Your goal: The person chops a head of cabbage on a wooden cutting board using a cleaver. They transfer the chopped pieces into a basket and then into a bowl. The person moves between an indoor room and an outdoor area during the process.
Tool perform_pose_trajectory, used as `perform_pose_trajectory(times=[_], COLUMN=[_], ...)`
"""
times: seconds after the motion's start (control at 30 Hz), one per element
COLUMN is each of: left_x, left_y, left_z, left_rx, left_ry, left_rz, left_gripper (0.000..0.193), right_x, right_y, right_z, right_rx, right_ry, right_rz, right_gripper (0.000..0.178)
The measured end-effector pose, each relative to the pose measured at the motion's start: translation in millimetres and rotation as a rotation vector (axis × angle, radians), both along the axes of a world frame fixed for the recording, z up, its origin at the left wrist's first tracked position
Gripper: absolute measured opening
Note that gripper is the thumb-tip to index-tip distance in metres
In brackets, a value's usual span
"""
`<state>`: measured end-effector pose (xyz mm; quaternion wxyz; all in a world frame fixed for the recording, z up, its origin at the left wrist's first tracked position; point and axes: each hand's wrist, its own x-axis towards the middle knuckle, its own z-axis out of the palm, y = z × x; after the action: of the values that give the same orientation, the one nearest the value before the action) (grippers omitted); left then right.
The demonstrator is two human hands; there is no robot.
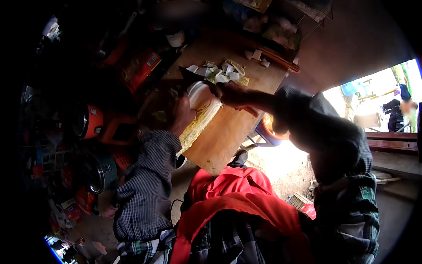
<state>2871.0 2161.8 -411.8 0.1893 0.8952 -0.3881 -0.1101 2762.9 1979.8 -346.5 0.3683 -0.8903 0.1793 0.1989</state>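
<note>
A long half of napa cabbage (201, 115), white at the stem end and yellow along its frilly leaves, lies on a wooden board (222, 143). My left hand (182, 113) is closed on its left side, the fingers partly in shadow. At its far end my right hand (235, 93) is closed round what looks like the handle of a knife. A dark blade-like shape (187, 74) shows just beyond the stem end; most of it is hidden. Cut white and yellow cabbage pieces (222, 72) lie heaped past it.
More white scraps (256, 54) lie at the board's far right, near some reddish sticks (279, 59). An orange-rimmed basin (268, 127) stands below the right edge. Left are an orange appliance (93, 120) and a dark green pot (99, 171). Another person (398, 110) is outside at right.
</note>
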Motion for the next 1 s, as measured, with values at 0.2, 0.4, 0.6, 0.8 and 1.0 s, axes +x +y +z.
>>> perform_pose_trajectory(times=[0.2,0.4,0.6,0.8,1.0], left_x=[-5,-13,-35,-90,-133], left_y=[-6,-14,-18,11,46], left_z=[17,37,50,7,-29], left_rx=[0.047,0.055,-0.067,-0.147,-0.201], left_ry=[0.039,0.104,-0.402,-0.640,-0.697], left_rz=[0.012,-0.035,-0.136,-0.168,-0.202], left_gripper=[0.049,0.050,0.052,0.045,0.045], right_x=[-1,-6,-58,-103,-124], right_y=[-23,-51,-55,-38,-23], right_z=[-41,1,30,11,-16], right_rx=[0.016,0.196,0.337,0.466,0.607], right_ry=[-0.190,-0.195,-0.372,-0.372,-0.330], right_rz=[0.110,-0.068,-0.338,-0.497,-0.622], right_gripper=[0.028,0.023,0.021,0.021,0.025])
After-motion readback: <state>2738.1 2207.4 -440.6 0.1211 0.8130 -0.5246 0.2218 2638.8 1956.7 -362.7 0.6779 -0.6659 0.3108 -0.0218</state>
